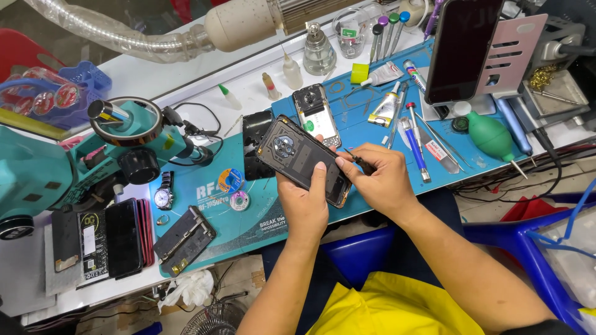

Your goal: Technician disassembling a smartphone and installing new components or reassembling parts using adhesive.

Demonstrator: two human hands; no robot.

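The opened phone [303, 160], back up with its round camera cluster showing, is grasped from below by the left hand [304, 201], above the blue mat's [248, 217] near edge. The right hand [379, 180] pinches a thin dark tool [358, 159] at the phone's right edge. Just beyond lies a second phone frame [316, 113]; screwdrivers [415, 141] crowd the right, the microscope [124, 139] the left of the desk [186, 74].
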